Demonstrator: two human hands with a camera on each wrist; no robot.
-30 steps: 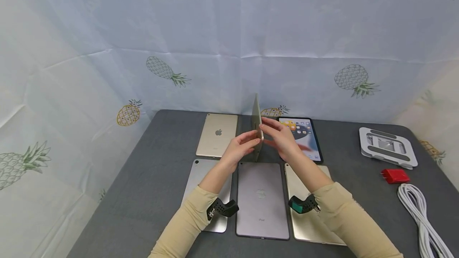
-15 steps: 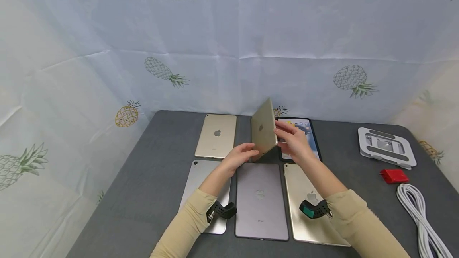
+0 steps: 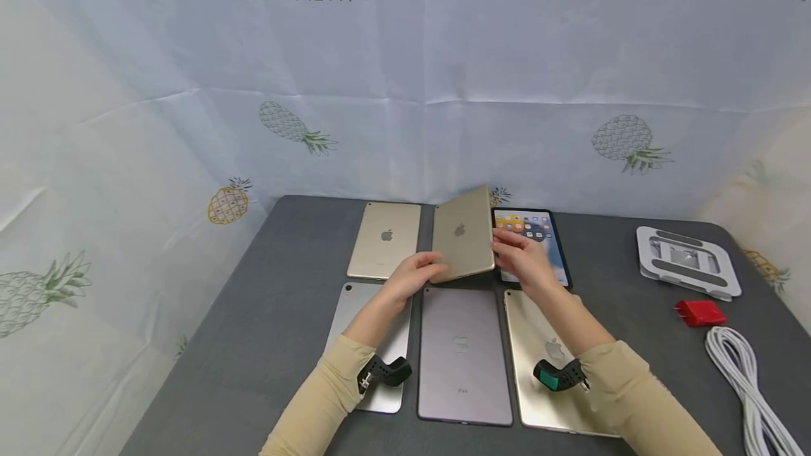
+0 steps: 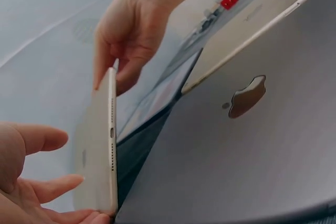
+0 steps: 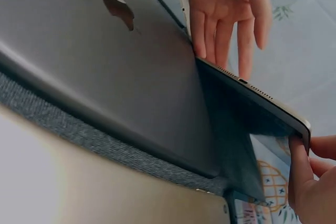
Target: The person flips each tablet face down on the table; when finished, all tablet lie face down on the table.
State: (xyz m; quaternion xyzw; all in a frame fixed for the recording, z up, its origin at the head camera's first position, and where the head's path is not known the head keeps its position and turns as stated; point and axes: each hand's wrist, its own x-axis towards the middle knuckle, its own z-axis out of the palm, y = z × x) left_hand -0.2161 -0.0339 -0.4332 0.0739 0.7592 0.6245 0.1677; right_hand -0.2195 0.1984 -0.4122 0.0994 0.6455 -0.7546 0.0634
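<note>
My right hand (image 3: 524,259) pinches the right edge of a gold tablet (image 3: 462,231), thumb on the screen side in the right wrist view. The tablet's right side is raised and its left side is low, gold back facing up-left. My left hand (image 3: 410,276) is at its lower left edge, the fingers nearly straight and fingertips touching that edge in the left wrist view. A tablet with its lit screen up (image 3: 545,238) lies just right of it. Nearest below is a grey tablet (image 3: 465,357), back up. The raised tablet's screen (image 5: 247,114) looks dark.
Another gold tablet (image 3: 393,224) lies back left, a silver one (image 3: 357,301) under my left forearm and a larger gold one (image 3: 535,336) under the right. Along the right side are a white-grey folding stand (image 3: 646,248), a red charger (image 3: 700,313) and a coiled white cable (image 3: 738,357).
The gold tablet has gone from upright on edge to leaning down leftward, its back turning into view. My right hand has moved right and lower with its edge; my left hand has shifted slightly left.
</note>
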